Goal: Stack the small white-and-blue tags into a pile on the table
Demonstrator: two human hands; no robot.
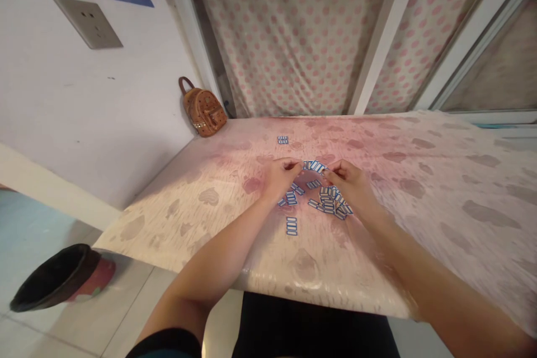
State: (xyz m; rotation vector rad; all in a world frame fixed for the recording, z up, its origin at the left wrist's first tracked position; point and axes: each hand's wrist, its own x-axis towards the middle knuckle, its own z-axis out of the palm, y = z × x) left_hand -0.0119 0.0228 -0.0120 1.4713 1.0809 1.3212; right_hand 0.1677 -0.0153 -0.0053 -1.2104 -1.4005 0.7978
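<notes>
A short arched strip of blue-edged white rectangles [314,166], perhaps labels, stretches between my two hands just above the table. My left hand [280,179] pinches its left end between thumb and fingertips. At the right end, my right hand [351,183] closes thumb and forefinger on the same strip. Under my right hand lies a loose pile of similar blue-and-white pieces [333,202]. A smaller cluster [290,197] rests beside my left wrist, partly hidden by it. One small piece [313,184] lies between the hands, and another piece [291,226] sits nearer to me.
A separate blue-and-white piece [283,140] lies farther back on the patterned tablecloth [419,224]. A small brown backpack-shaped bag [205,112] stands at the back left corner against the wall. A dark-rimmed bin [62,279] is on the floor at left. Dotted curtains [293,33] hang behind the table.
</notes>
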